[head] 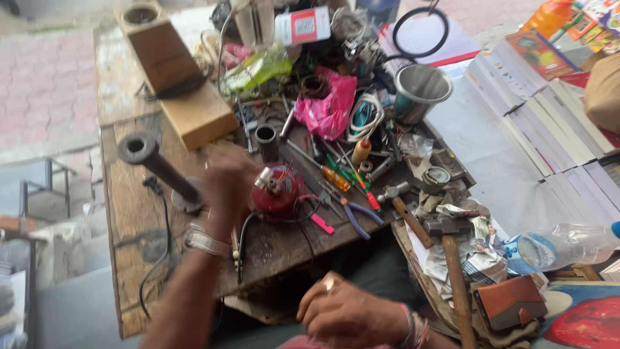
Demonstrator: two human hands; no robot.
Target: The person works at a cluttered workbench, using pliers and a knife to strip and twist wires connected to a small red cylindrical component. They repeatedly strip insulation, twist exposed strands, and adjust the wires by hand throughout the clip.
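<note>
A red motor housing (pixel 276 192) with a small metal cylinder on top is sitting near the middle of a cluttered wooden workbench (pixel 132 213), its black cable trailing off toward the bench's front edge. The person's left hand (pixel 226 184) is reaching in just left of the housing, blurred, so whether its fingers are gripping or only touching the red body cannot be told. The right hand (pixel 349 313) is resting low by the person's lap, fingers curled loosely and holding nothing visible, well apart from the housing. Just right of the housing, blue-handled pliers (pixel 354 213) and screwdrivers (pixel 336 176) are lying loose. A hammer (pixel 452 258) is lying further right, and a steel cup (pixel 420 90) is standing beyond.
</note>
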